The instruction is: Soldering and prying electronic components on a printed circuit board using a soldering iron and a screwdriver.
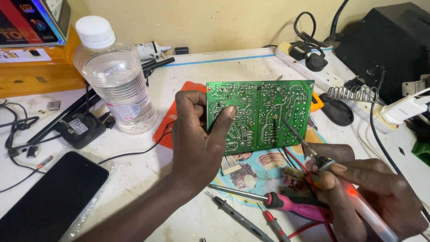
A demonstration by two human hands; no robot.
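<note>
One green circuit board point(260, 114) is held upright above the white bench point(148, 175), solder side toward the camera. It is gripped at its left edge by the left hand point(197, 139), fingers curled closed behind it and thumb pressed on the front face. One soldering iron point(340, 188) is pinched in the closed fingers of the right hand point(371, 197); its tip is set against the board's right half. Counted on the bench: one clear plastic bottle point(114, 80) with white cap, one dark phone point(51, 197), one pink-handled screwdriver point(277, 201), two meter probes point(251, 219), one black adapter point(80, 130), one white power strip point(331, 85).
</note>
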